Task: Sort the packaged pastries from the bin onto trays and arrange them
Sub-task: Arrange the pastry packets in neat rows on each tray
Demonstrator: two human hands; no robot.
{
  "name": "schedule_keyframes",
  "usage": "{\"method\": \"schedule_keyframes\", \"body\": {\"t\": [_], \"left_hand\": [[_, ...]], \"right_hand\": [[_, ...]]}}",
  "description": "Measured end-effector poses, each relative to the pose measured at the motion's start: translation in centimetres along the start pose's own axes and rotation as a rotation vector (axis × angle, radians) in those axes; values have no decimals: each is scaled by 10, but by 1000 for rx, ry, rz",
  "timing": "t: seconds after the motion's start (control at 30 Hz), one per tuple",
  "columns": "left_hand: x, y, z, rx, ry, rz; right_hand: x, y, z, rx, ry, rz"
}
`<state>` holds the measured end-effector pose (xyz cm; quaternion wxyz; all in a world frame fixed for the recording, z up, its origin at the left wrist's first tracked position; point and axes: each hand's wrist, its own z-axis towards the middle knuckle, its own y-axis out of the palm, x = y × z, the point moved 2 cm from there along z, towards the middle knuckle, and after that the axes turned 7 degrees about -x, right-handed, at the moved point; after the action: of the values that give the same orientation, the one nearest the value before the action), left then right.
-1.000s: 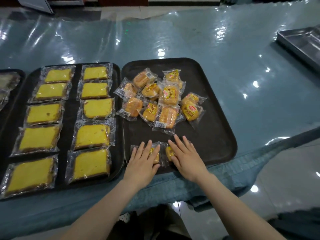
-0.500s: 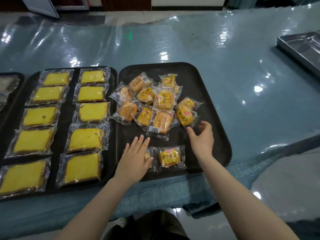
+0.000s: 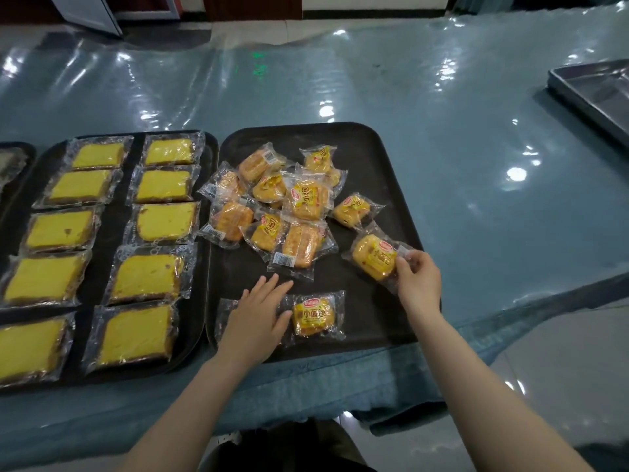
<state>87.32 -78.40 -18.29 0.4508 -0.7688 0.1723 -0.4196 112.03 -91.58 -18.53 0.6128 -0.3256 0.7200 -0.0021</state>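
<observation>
A dark tray (image 3: 381, 158) holds a loose heap of small wrapped buns (image 3: 292, 212). My right hand (image 3: 417, 281) pinches one wrapped bun (image 3: 372, 255) at the tray's right side, apart from the heap. My left hand (image 3: 257, 318) lies flat with straight fingers on a wrapped bun (image 3: 224, 311) at the tray's near edge, mostly hiding it. Another wrapped bun (image 3: 313, 316) lies right of that hand. A second dark tray (image 3: 131, 199) on the left carries two columns of wrapped yellow cake slices (image 3: 163, 221).
A metal tray (image 3: 595, 93) sits at the far right of the table. A third dark tray's edge (image 3: 17, 158) shows at the far left. Glossy plastic sheet (image 3: 340, 83) covers the blue tabletop; the near table edge runs just under my wrists.
My right hand left the near bun, reached up to the heap's right side and picked a bun from it. My left hand stayed flat on the near-left bun.
</observation>
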Motion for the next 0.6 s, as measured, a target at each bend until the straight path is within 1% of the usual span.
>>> {"method": "schedule_keyframes", "body": {"t": [0.07,0.1,0.23,0.3,0.37,0.43,0.47,0.53,0.6], "left_hand": [[12,7,5,-16,59,24],[18,10,9,-25,89,30],[39,23,23,-93,186,89],[45,30,28,-130,202,111],[48,36,30,-149,196,132],[50,43,31,-153,175,196],[51,45,32,-146,158,230],[52,49,33,-125,123,283],[56,52,33,-102,90,316]], "right_hand": [[9,-13,-1,-49,-38,-35],[13,-18,-2,-102,-59,-89],[22,-27,-6,-341,-136,-388],[22,-27,-10,-364,-162,-505],[20,-25,-18,-294,-242,-607],[18,-24,-25,-245,-365,-663],[17,-21,-29,-269,-433,-701],[18,-13,-35,-381,-527,-803],[23,-5,-38,-484,-536,-884]]}}
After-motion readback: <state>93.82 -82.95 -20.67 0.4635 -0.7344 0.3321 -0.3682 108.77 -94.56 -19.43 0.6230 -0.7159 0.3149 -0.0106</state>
